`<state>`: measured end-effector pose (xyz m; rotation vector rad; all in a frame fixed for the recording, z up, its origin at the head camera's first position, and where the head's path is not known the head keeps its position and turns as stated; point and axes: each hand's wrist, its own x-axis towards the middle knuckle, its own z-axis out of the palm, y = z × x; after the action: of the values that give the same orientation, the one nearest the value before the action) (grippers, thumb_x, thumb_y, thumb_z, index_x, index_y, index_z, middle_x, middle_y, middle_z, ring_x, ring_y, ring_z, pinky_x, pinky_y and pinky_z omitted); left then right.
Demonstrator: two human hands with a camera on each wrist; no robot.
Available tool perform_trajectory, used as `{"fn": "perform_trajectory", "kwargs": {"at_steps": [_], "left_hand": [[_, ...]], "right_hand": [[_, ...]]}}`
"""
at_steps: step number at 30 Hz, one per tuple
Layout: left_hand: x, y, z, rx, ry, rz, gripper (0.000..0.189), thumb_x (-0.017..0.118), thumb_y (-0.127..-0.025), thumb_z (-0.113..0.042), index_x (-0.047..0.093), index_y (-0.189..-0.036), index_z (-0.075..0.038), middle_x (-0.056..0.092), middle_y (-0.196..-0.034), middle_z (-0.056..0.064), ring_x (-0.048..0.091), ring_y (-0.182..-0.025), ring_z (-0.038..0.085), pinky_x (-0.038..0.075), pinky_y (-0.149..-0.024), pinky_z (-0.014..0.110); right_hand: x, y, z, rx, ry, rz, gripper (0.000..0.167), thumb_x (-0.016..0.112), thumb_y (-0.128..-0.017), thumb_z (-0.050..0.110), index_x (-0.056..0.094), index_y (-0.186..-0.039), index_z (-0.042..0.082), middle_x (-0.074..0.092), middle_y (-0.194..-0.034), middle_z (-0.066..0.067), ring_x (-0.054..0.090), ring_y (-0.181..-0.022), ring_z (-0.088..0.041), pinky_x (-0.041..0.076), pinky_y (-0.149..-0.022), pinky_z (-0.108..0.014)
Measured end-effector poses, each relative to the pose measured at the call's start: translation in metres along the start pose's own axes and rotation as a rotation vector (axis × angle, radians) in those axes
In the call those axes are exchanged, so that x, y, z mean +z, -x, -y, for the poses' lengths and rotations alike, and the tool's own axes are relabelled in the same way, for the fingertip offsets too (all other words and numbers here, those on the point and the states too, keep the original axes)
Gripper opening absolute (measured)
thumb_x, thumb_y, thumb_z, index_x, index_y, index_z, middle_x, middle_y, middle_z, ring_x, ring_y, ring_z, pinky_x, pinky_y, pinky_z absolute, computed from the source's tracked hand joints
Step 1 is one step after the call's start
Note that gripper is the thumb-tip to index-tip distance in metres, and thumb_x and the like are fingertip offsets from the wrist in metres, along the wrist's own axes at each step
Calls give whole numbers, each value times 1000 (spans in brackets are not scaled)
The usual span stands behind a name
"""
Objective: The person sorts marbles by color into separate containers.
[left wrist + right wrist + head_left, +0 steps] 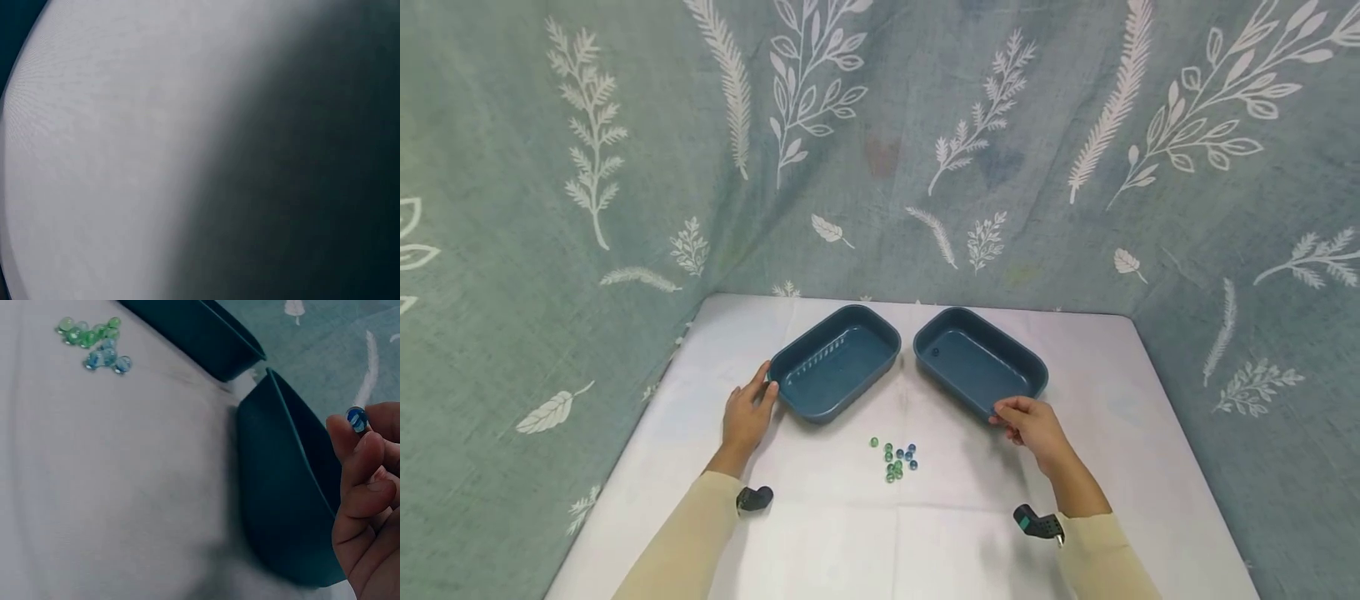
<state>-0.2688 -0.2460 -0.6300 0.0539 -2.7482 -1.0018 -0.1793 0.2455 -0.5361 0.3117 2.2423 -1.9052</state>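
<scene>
Head view: the left hand (748, 414) touches the left tray (842, 367), fingers loosely extended; the right hand (1030, 427) is at the right tray (981, 358), and loose marbles (888, 457) lie between the arms. Left wrist: cloth (112, 156) and a dark blur. Right wrist: the right hand pinches a blue marble (357, 419) beside the right tray.

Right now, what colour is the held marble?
Blue and whitish marble, clearest in the right wrist view.
</scene>
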Motion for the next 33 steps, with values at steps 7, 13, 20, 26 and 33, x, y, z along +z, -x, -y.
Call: {"fn": "perform_trajectory", "kwargs": {"at_steps": [7,13,20,26,33], "left_hand": [[1,-5,2,8,-3,-8,57,40,-100,-56,33,-152,-33,49,-142,10,40,-135,33,10,-118,46],[-2,-3,3,11,-4,-10,58,39,-101,-54,34,-152,-29,51,-139,14,41,-134,37,11,-117,49],[-1,2,6,13,-6,8,57,41,-101,-53,35,-152,-29,53,-137,15,41,-133,38,11,-117,48],[1,1,8,2,-17,6,58,40,-100,-55,35,-152,-30,53,-138,13,43,-133,35,10,-118,46],[2,1,6,3,-3,1,57,41,-101,-54,35,-152,-31,53,-138,13,43,-132,37,10,-117,47]], "right_hand": [[-7,-14,12,-19,1,-26,26,61,-98,19,63,-110,-4,70,-94,-10,51,-61,-15,43,-55,-25],[-10,-29,19,-34,20,-39,26,60,-99,21,63,-110,-2,69,-95,-10,49,-62,-14,44,-57,-29],[-7,-48,20,-36,40,-37,27,59,-99,20,62,-112,-3,69,-95,-10,50,-64,-14,43,-54,-24],[-4,-61,27,-12,48,-43,30,60,-99,24,62,-114,-1,69,-96,-9,52,-65,-13,43,-56,-25],[-6,-75,32,27,-23,-43,36,58,-100,22,58,-123,-6,68,-90,-3,50,-63,-10,42,-52,-22]]}}
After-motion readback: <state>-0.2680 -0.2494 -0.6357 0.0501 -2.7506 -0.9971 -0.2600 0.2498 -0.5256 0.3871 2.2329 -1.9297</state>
